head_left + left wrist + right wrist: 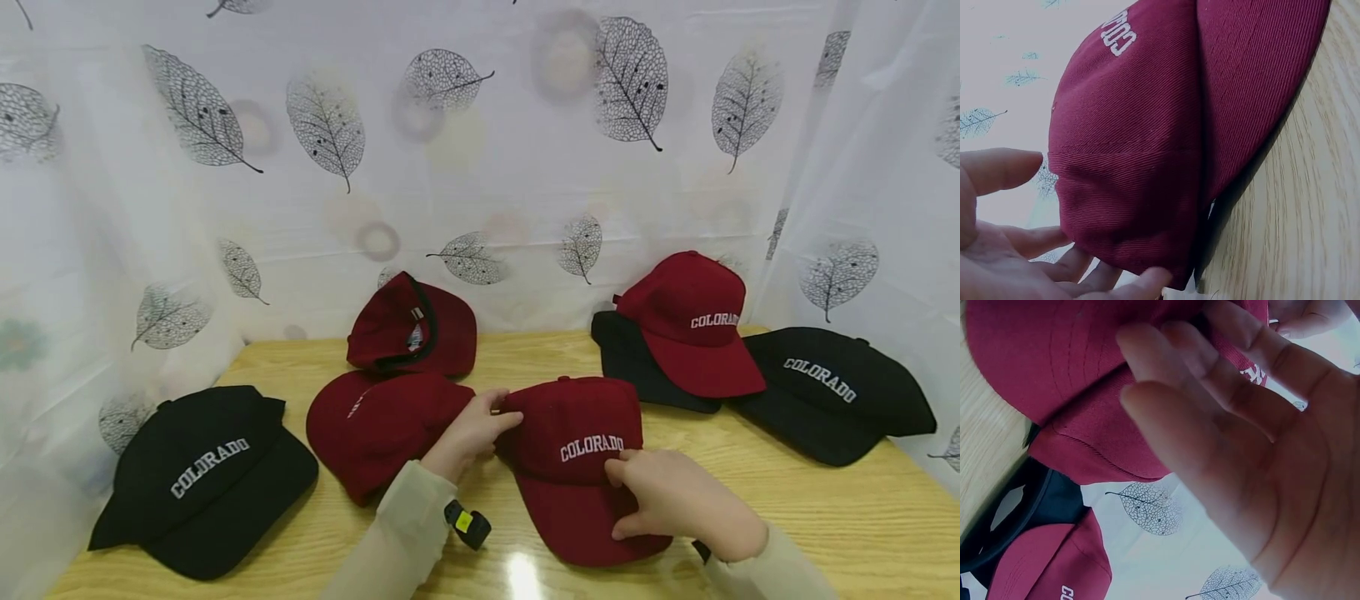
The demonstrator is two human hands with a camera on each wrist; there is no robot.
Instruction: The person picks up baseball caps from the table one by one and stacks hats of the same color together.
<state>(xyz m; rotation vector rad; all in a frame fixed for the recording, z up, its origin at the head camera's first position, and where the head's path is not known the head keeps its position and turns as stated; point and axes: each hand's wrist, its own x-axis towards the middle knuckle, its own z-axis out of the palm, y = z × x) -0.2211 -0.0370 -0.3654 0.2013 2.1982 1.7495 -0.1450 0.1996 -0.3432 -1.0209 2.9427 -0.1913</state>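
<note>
A dark red baseball cap (577, 417) with white COLORADO lettering sits on the wooden table, brim toward me. At its left side is my left hand (476, 429). The left wrist view shows that hand's fingers (1079, 262) along the cap's lower edge and the thumb apart from the fabric. My right hand (678, 500) hovers over the cap's front and brim, its fingers loosely bent; the right wrist view shows nothing gripped, though contact there is hard to tell. Another red baseball cap (397, 425) lies on its side left of my left hand.
A red cap (450, 325) behind shows its inside. One black COLORADO cap (202, 475) lies at left. At back right, a red cap (690, 300) rests on a black cap (626, 354), beside another black cap (840, 400). A leaf-print curtain (480, 167) hangs behind the table (300, 567).
</note>
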